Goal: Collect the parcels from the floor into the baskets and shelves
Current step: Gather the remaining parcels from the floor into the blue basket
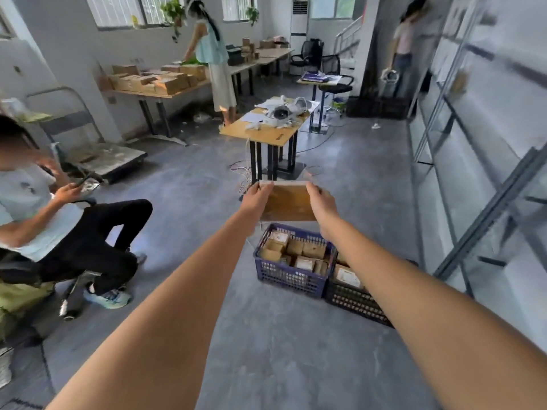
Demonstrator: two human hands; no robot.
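A flat brown parcel (288, 201) is held at the centre of the frame, gripped at its left edge by the left hand (256, 199) and at its right edge by the right hand (321, 202), fingers curled over its top. Just below it, a blue basket (291, 276) filled with small parcels is seen on the floor, touching a black basket (353, 300) to its right. Beyond the parcel, a small wooden table (260, 133) with cables at its feet is placed. A seated person (59, 220) is found at the left, and metal shelves (485, 179) along the right edge.
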